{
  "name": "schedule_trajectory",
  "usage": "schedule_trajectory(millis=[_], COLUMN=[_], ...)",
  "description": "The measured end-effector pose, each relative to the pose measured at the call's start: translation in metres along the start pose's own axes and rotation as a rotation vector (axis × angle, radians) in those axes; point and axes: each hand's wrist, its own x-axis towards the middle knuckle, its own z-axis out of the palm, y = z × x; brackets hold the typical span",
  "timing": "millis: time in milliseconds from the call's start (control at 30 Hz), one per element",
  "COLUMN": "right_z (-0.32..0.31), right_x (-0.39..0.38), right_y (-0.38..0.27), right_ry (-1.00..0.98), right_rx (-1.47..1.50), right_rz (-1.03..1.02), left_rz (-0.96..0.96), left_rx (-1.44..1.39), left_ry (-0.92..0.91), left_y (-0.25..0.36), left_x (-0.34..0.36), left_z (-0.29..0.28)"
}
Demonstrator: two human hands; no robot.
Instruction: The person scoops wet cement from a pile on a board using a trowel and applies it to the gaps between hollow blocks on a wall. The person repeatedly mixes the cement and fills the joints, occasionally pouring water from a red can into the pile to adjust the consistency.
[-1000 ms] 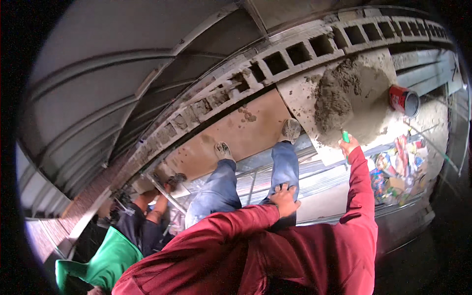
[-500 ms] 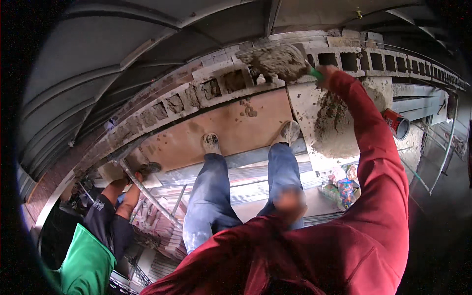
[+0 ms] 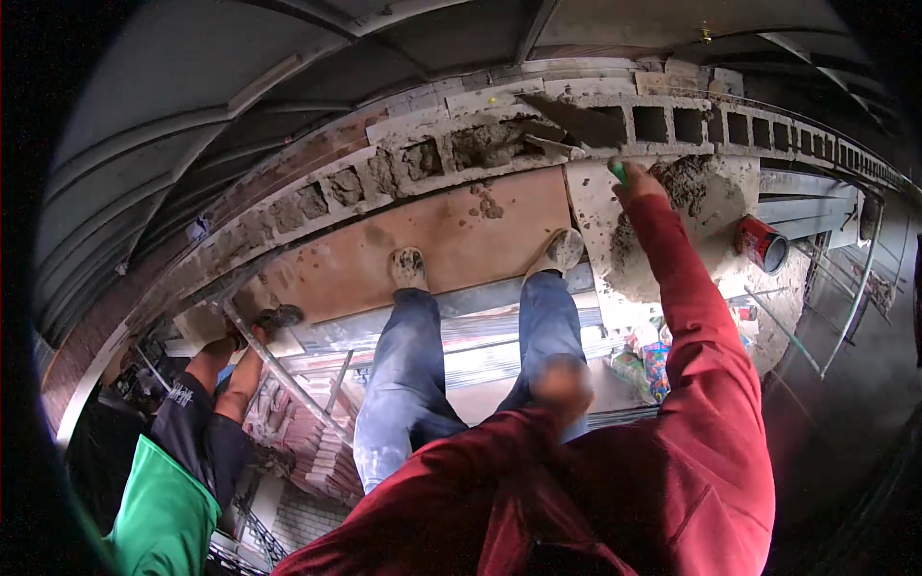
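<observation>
My right hand [image 3: 640,184] is closed round the green handle of a trowel [image 3: 576,121]. The trowel's dark, flat blade lies tilted over the top of a hollow concrete block wall [image 3: 629,150], partly covering the cells there. Beside the blade, wet grey mortar [image 3: 480,144] fills a cell on the left. Below my right hand, more mortar [image 3: 690,184] is heaped on a pale board [image 3: 588,192]. My left hand [image 3: 562,386] rests by my right thigh; it is blurred, so its fingers do not show clearly.
I stand on a brown plank [image 3: 442,230]. A red bucket [image 3: 763,244] lies tipped at the board's right. Metal scaffold poles [image 3: 288,379] rise at left, near a co-worker in a green shirt [image 3: 165,509]. Colourful bags [image 3: 655,370] lie below; a dark sloping roof hangs above.
The trowel's mortar load has come off into the block cells, and its blade now looks mostly bare. My right hand has drawn slightly lower, toward me. My left hand stays by my thigh.
</observation>
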Motion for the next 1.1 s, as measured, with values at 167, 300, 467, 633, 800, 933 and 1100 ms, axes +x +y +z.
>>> schedule_trajectory(millis=[167,300,467,633,800,933,1100], right_z=[0.055,0.110,0.182,0.228,0.241,0.205,0.195], right_x=[-0.035,-0.043,-0.069,-0.095,-0.135,-0.159,-0.170], right_y=[-0.004,-0.030,-0.059,-0.134,-0.220,-0.263,-0.230], right_ry=[-0.101,-0.130,-0.009,-0.043,0.060,0.053,0.095], right_rx=[0.101,0.283,0.474,0.545,0.994,0.666,0.472], right_rz=[0.210,0.270,0.395,0.479,0.750,0.629,0.601], left_rz=[0.086,0.055,-0.197,-0.377,-0.382,-0.401,-0.364], left_rx=[-0.437,-0.242,0.108,0.080,0.158,0.153,0.115], left_ry=[0.122,0.427,0.353,0.090,0.118,0.134,0.149], left_y=[-0.079,-0.189,-0.272,-0.274,-0.300,-0.310,-0.330], left_x=[0.010,-0.030,-0.108,-0.118,-0.093,-0.092,-0.090], left_z=[0.009,-0.060,-0.160,-0.169,-0.171,-0.179,-0.186])
